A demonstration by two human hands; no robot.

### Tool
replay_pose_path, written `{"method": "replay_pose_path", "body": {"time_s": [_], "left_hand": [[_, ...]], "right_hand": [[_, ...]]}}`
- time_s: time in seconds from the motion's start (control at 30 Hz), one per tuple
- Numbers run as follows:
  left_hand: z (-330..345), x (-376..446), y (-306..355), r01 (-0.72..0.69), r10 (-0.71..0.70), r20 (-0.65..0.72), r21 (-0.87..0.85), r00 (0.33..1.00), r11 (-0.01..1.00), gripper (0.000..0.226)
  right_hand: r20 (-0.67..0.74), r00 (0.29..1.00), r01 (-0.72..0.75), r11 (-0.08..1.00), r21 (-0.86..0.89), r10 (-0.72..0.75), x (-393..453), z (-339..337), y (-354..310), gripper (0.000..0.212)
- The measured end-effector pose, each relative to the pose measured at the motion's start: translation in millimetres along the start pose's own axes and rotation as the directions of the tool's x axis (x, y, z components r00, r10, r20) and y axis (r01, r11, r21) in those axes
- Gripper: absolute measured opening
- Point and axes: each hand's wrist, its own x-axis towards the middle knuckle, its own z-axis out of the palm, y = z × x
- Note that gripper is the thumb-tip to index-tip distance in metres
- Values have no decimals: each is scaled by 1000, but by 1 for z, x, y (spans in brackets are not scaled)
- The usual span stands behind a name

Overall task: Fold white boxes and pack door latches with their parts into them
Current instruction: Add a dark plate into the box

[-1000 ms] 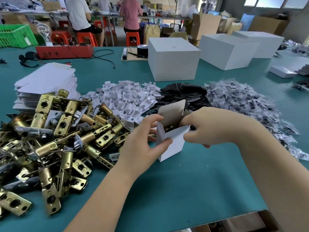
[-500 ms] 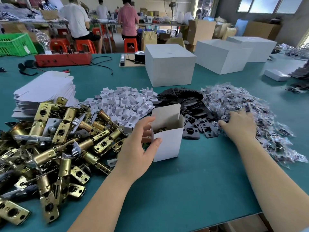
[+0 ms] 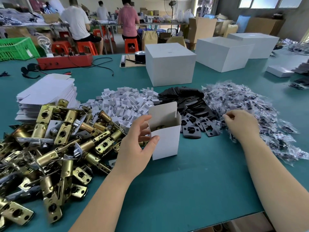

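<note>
A green-topped table (image 3: 192, 190) fills the lower frame. Along the top, people sit on orange stools (image 3: 87, 47) at a long bench (image 3: 150, 24). Windows (image 3: 274, 2) glow at the upper right above stacked cardboard boxes (image 3: 200, 30). A green crate (image 3: 15, 47) sits at the upper left.

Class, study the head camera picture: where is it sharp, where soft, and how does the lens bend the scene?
Head view: small white box and left hand sharp; brass latches at the lower left edge smeared; far workers soft; table edge curves, a wide-angle effect; light even, shadows faint.
</note>
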Motion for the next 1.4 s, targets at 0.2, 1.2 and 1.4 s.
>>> {"method": "replay_pose_path", "body": {"time_s": [0.2, 1.2, 1.4], "left_hand": [[0, 0, 1, 1, -1, 1, -7, 1000, 1000, 58], [5, -2, -5, 5, -7, -39, -37, 999, 999, 63], [6, -2, -5, 10, -12, -42, -42, 999, 999, 61]], "right_hand": [[125, 991, 71, 959, -275, -37, -9, 3, -5, 41], [-62, 972, -141, 776, 615, 226, -18, -7, -30, 28], [-30, 956, -180, 660, 730, 293, -23, -21, -41, 17]]}}
